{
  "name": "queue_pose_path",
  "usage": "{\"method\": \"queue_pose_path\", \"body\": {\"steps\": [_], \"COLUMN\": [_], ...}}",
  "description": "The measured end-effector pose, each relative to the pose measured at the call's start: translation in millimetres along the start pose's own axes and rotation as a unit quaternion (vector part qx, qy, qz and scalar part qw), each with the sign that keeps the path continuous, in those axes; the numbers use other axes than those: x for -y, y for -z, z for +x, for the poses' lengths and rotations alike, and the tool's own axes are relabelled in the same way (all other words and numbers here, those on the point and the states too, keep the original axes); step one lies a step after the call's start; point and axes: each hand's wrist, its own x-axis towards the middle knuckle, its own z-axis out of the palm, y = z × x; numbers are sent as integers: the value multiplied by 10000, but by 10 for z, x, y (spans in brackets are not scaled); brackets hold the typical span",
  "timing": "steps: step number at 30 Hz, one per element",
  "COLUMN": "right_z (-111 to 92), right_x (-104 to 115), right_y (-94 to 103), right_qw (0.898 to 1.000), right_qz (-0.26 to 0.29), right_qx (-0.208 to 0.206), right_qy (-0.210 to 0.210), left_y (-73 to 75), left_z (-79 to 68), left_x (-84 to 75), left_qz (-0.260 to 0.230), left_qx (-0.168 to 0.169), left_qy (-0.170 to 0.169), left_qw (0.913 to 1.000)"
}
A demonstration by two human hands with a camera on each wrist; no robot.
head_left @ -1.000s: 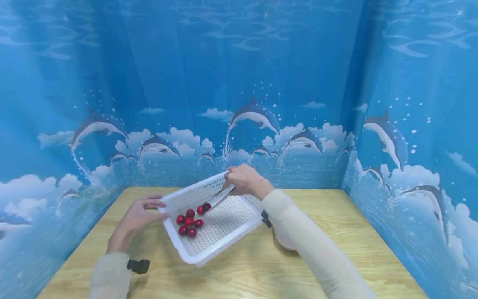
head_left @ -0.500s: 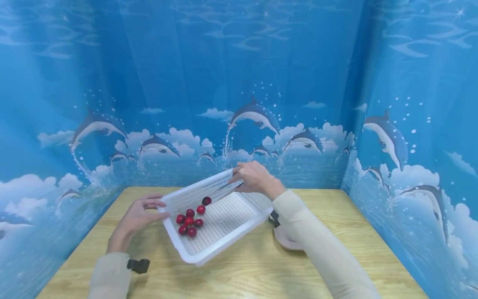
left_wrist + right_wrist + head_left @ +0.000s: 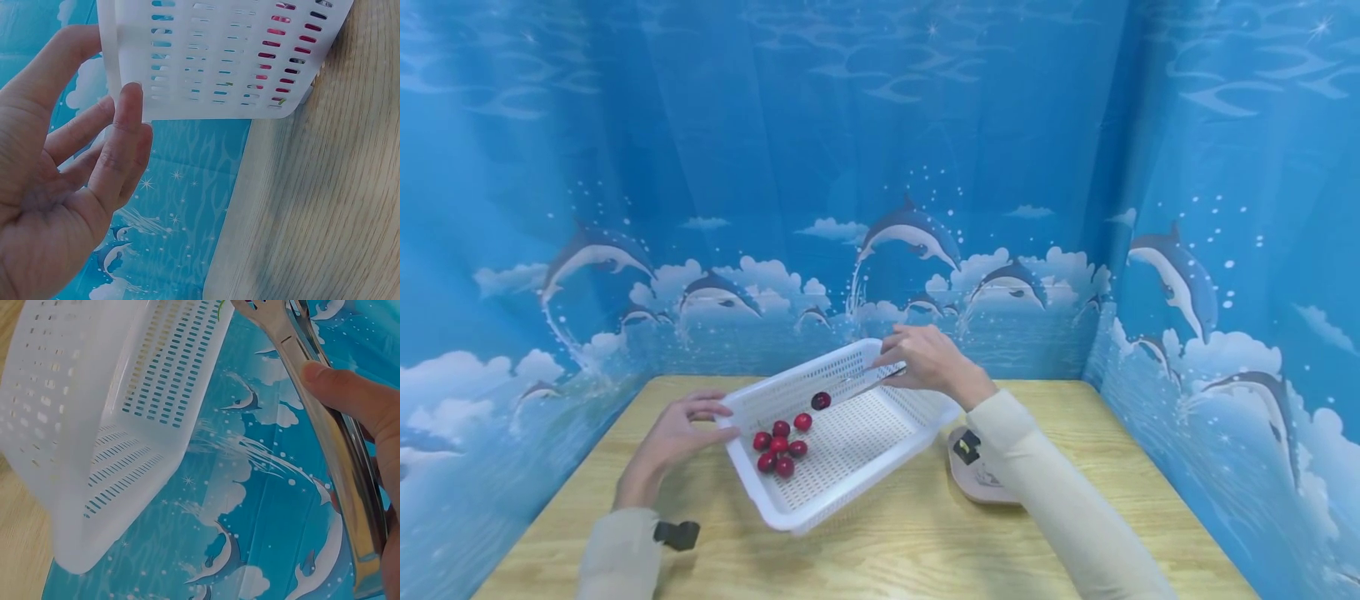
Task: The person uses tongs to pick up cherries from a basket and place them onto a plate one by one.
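My left hand point(image 3: 677, 442) pinches the left rim of a white perforated plastic basket point(image 3: 827, 508); the left wrist view shows the thumb and fingers at that rim. Several red cherries point(image 3: 778, 445) lie grouped at the basket's left end. Over the basket's far side, my right hand point(image 3: 925, 358) grips metal tongs point(image 3: 331, 444), with the thumb pressed along one arm. A dark cherry point(image 3: 821, 401) shows at the tips of the tongs in the head view, apart from the group. In the right wrist view the tongs' tips run out of the top edge.
To the right of the basket a small pale plate point(image 3: 985, 487) sits on the wooden table point(image 3: 880, 567), partly covered by the right sleeve point(image 3: 1060, 500). A blue curtain point(image 3: 775, 167) with dolphins surrounds the table at the back and sides.
My right hand and the tongs have moved right, and the dark cherry at their tips has come away from the group. More of the plate shows. My left hand stays at the rim.
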Motion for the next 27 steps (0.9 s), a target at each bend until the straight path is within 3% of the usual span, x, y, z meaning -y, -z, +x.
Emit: {"method": "queue_pose_path", "body": {"steps": [15, 27], "right_z": [-230, -383], "right_x": [17, 40], "right_y": [16, -9], "right_qw": [9991, 9982], "right_qz": [20, 181], "right_qx": [-424, -558], "right_qy": [59, -78], "left_y": [-6, -17], "left_z": [-18, -23], "left_x": [11, 5], "left_qz": [-37, -137], "left_qx": [68, 5], "left_qy": [146, 12], "left_qw": [9999, 9999]}}
